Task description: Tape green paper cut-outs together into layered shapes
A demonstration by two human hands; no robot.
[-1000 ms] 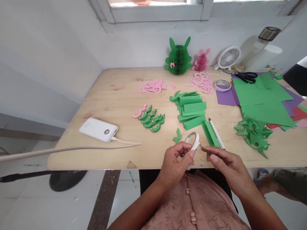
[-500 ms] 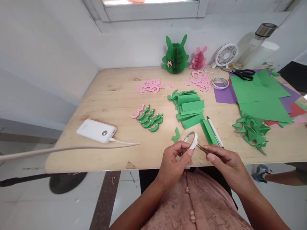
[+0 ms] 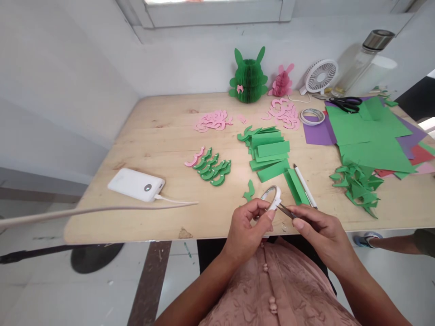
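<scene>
My left hand (image 3: 249, 224) pinches a roll of white tape (image 3: 277, 195), held upright just above the table's near edge. From the other side, my right hand (image 3: 321, 228) grips slim dark metal tweezers (image 3: 285, 210), whose tips touch the tape's side edge. Just beyond the roll lies a small wavy green paper piece (image 3: 249, 190). Folded green paper strips (image 3: 272, 151) are stacked farther back. A white pen (image 3: 304, 184) rests beside a folded green strip (image 3: 295, 186), close to my right hand. Left of centre, several scalloped green pieces (image 3: 212, 168) lie with one pink piece (image 3: 195, 157).
A white power bank (image 3: 136, 184) with a cable sits left. Pink cutouts (image 3: 214, 121), paper rabbits (image 3: 249, 81), a fan (image 3: 321, 76) and a bottle (image 3: 356, 68) stand or lie behind. Black scissors (image 3: 345, 105), green sheets (image 3: 370, 129) and scraps (image 3: 358, 185) occupy the right.
My hands, the tape roll and the tweezers stay almost in the same place. At the far right, another person's leg and shoe have shifted slightly left.
</scene>
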